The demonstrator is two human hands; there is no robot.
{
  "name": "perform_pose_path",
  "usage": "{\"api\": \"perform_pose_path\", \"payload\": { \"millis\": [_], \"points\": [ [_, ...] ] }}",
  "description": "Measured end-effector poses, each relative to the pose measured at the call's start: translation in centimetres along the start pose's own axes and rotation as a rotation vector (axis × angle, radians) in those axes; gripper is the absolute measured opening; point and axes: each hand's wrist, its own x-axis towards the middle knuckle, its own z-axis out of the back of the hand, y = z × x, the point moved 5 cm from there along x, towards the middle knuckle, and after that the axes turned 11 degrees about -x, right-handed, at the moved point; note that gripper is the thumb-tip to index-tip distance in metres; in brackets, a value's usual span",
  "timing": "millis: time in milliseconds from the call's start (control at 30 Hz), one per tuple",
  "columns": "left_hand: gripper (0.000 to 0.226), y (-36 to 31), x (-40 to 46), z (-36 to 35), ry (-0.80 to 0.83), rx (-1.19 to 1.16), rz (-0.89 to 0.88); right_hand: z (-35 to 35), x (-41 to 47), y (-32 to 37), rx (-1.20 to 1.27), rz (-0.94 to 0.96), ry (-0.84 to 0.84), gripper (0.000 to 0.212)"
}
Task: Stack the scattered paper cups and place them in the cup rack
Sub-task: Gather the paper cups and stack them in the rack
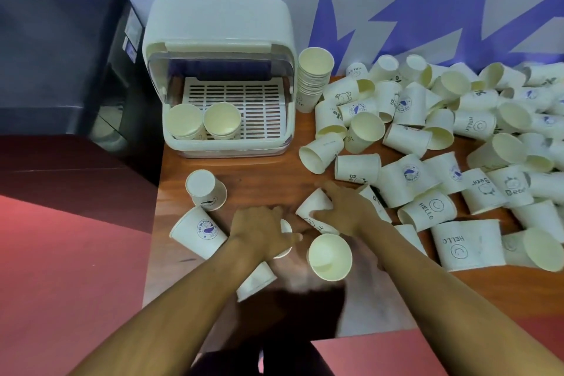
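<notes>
Many white paper cups [427,143] lie scattered over the right half of the wooden table [262,174]. My left hand [259,230] is closed over a cup lying on its side [286,227], mostly hidden under the fingers. My right hand [348,207] grips another tipped cup [314,207] just to the right of it. An upright cup [329,256] stands in front of both hands. The white cup rack [219,39] at the back has its lid raised, with two upright cups [203,122] at its front left. A tall stack of cups [314,76] stands beside the rack.
Two loose cups [204,210] lie at the table's left edge, and another lies under my left forearm [254,282]. A black appliance [61,64] sits left of the rack. The floor to the left is red. A blue and grey wall is behind.
</notes>
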Motion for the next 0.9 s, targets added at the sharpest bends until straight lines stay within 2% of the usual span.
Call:
{"api": "perform_pose_path", "payload": {
  "millis": [167,300,533,600,767,833,900],
  "points": [
    [0.047,0.6,-0.4,2.1,-0.048,-0.019,0.022,1.4,-0.4,0.5,-0.019,0.051,-0.001,0.076],
    [0.045,1.9,-0.8,4.0,-0.076,-0.224,0.085,3.4,-0.6,0.6,-0.024,0.084,-0.037,0.076],
    [0.038,3.7,-1.7,7.5,-0.189,-0.570,0.155,6.9,0.0,1.2,0.127,0.137,-0.157,0.072],
    [0.044,4.6,-2.0,8.0,-0.218,-0.659,0.190,7.6,0.1,1.6,0.157,0.140,-0.196,0.072],
    [0.088,6.5,-3.0,9.1,-0.255,-0.656,0.188,8.6,0.2,2.5,0.196,0.129,-0.252,0.070],
    [0.091,7.1,-3.4,9.5,-0.259,-0.652,0.202,8.7,0.2,2.9,0.194,0.117,-0.263,0.069],
    [0.084,7.5,-3.5,9.8,-0.286,-0.653,0.182,8.9,0.2,3.5,0.182,0.112,-0.274,0.070]
  ]
}}
